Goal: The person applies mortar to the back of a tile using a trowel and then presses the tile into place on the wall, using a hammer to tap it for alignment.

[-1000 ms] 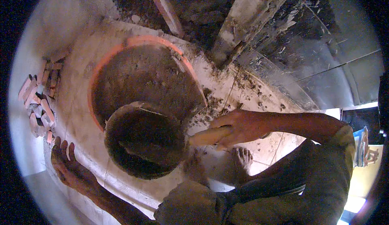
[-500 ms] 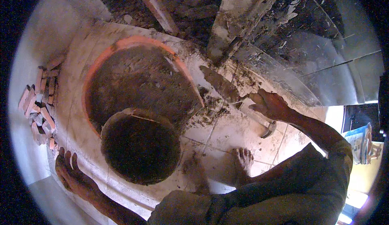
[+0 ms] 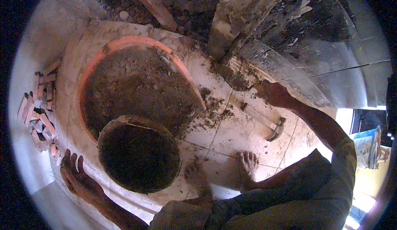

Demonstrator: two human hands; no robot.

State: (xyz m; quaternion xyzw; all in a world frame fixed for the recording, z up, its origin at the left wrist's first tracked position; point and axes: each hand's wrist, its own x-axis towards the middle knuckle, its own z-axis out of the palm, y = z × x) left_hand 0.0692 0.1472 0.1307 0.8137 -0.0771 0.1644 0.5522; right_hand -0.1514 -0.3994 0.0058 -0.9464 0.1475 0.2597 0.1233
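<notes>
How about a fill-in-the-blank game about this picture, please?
The right hand holds a trowel, while the left hand holds ____.
In the picture, the hammer lies to the ____ of the large round basin.
The basin's rim is coloured ____.
The number of bare feet showing is ____.

Missing words: nothing; right; orange; two.

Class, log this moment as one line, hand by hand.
left hand: open, left of round pan | right hand: gripping trowel | hammer: on tiled floor
</notes>
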